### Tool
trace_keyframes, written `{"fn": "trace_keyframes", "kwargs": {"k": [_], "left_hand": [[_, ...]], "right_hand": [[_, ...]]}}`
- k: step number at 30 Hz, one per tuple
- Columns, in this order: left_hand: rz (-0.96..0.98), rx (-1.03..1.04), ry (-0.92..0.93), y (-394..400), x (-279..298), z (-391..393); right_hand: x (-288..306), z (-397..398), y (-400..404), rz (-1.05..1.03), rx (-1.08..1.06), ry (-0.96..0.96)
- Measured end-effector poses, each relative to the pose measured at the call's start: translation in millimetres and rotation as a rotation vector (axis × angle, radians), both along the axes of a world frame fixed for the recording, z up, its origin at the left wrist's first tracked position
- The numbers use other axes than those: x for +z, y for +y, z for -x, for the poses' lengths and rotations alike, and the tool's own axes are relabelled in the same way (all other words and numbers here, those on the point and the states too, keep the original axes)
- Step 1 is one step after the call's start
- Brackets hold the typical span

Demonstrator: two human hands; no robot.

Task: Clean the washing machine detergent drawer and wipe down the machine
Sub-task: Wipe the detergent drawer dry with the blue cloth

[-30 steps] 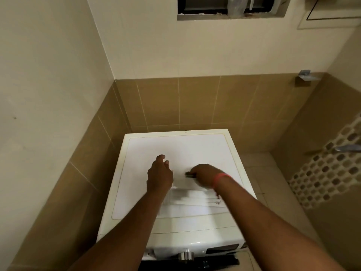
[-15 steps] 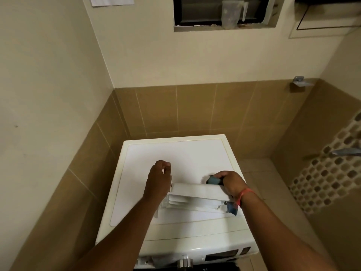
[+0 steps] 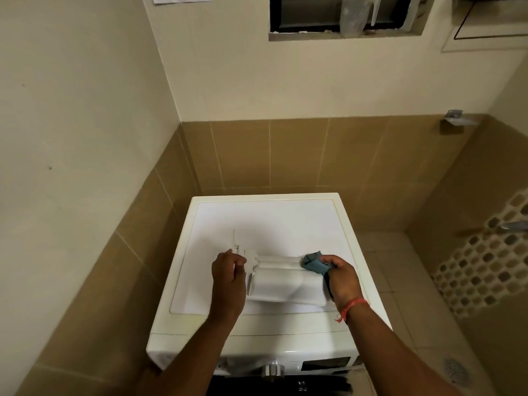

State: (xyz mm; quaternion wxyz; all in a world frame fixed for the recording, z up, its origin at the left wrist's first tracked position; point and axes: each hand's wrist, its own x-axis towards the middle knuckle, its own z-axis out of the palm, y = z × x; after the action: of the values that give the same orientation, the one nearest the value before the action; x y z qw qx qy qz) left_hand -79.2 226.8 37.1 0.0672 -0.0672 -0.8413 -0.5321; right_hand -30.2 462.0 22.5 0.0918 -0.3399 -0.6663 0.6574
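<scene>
The white detergent drawer (image 3: 281,282) lies across the flat top of the white washing machine (image 3: 274,221), near its front. My left hand (image 3: 228,277) grips the drawer's left end, fingers curled round it. At the drawer's right end my right hand (image 3: 341,277) holds a bunched blue-grey cloth (image 3: 314,262) against the drawer's upper right corner. A red thread band circles my right wrist. The machine's front panel with a silver dial (image 3: 273,370) and a dark display (image 3: 325,363) shows below my arms.
The machine stands in a corner of beige and tan tiled walls. Tiled floor with a round drain (image 3: 457,370) lies to the right. A mosaic tile strip and a metal tap (image 3: 511,225) are on the right wall. A window recess (image 3: 343,17) holds a plastic jug.
The drawer has been turned over and tipped so its broad smooth face is towards me. My right hand with the cloth moved from the drawer's middle to its right end. The camera tilted up a little.
</scene>
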Motion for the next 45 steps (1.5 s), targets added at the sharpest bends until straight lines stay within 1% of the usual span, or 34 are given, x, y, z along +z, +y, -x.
{"fn": "trace_keyframes", "kwargs": {"k": [2, 5, 9, 11, 14, 16, 19, 22, 24, 25, 26, 28, 29, 30, 31, 33, 36, 37, 38, 40, 42, 45], "left_hand": [[0.044, -0.002, 0.002, -4, -4, -11], [0.056, 0.001, -0.018, -11, -10, -22], [0.105, -0.023, -0.014, -15, -11, -27], [0.163, -0.012, 0.006, -14, -8, -26], [0.211, 0.021, 0.042, -14, -1, -22], [0.247, 0.026, 0.091, -14, 3, -12], [0.311, -0.010, 0.117, -15, 7, 13], [0.444, -0.075, 0.136, -12, 5, 40], [0.581, -0.132, 0.090, -5, 3, 52], [0.637, -0.163, 0.045, -1, 1, 56], [0.679, -0.191, 0.005, 2, 0, 57], [0.745, -0.236, -0.046, 4, -4, 57], [0.782, -0.250, -0.041, 4, -8, 55], [0.816, -0.257, -0.016, 4, -11, 53], [0.835, -0.254, 0.013, 3, -14, 52], [0.824, -0.241, 0.024, 3, -19, 52], [0.813, -0.237, 0.022, 5, -23, 55], [0.825, -0.238, 0.032, 5, -25, 55], [0.841, -0.239, 0.040, 5, -25, 55], [0.872, -0.236, 0.043, 4, -26, 56], [0.882, -0.216, 0.041, 5, -25, 57], [0.899, -0.188, 0.047, 7, -24, 56]], "right_hand": [[-5, -3, -3, -0.016, 0.000, -0.001], [-13, -6, -6, -0.060, -0.004, -0.027], [-10, -10, -9, -0.116, -0.010, -0.041], [-7, -11, -8, -0.194, -0.038, -0.032], [-3, -9, -3, -0.258, -0.179, -0.042], [3, -7, -4, -0.413, -0.189, -0.018], [12, 2, -30, -0.675, -0.046, -0.036], [12, 9, -78, -0.741, 0.242, -0.050], [7, 11, -100, -0.807, 0.458, -0.021], [6, 11, -103, -0.856, 0.512, -0.025], [12, 9, -101, -0.878, 0.504, -0.032], [21, 5, -88, -0.840, 0.405, -0.046], [20, 4, -78, -0.840, 0.338, -0.053], [17, 1, -66, -0.882, 0.294, -0.071], [15, 0, -57, -0.929, 0.292, -0.108], [10, 0, -54, -1.030, 0.427, -0.124], [1, 10, -80, -1.145, 0.788, -0.009], [-7, 15, -91, -1.212, 0.858, 0.008], [-15, 19, -99, -1.267, 0.884, 0.005], [-24, 22, -102, -1.311, 0.876, -0.011], [-27, 20, -87, -1.325, 0.877, -0.011], [-29, 10, -49, -1.343, 0.828, -0.081]]}}
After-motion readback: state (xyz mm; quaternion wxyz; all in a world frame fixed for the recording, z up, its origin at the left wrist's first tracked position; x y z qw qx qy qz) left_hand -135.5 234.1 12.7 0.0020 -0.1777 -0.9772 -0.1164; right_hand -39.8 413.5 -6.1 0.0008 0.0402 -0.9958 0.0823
